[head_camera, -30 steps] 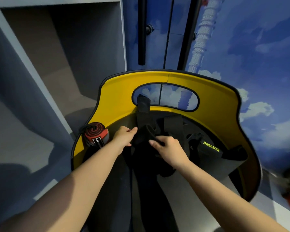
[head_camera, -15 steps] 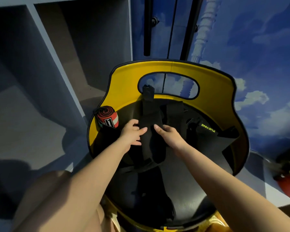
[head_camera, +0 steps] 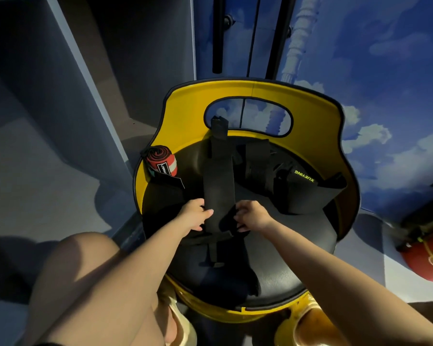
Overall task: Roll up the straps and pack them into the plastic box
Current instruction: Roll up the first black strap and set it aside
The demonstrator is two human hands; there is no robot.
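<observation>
A wide black strap (head_camera: 218,186) lies stretched along the middle of a chair (head_camera: 285,275) seat, which is black and round with a yellow back. The strap is flat, matte and dark; its far end (head_camera: 219,126) leans up against the yellow back just below the oval cut-out, and its near end sits between the two hands. The left hand (head_camera: 194,217) grips the strap's left edge, thumb on top and fingers curled under. The right hand (head_camera: 251,217) pinches a bunched, partly rolled part of the strap (head_camera: 226,221) at its right edge, fingers curled. Below the hands, narrower black webbing (head_camera: 215,248) trails toward the seat's front. A finished red-and-black roll (head_camera: 161,162) with a white band rests at the seat's left rim. More black straps (head_camera: 258,158) lie to the right, one with yellow-green lettering (head_camera: 304,176).
</observation>
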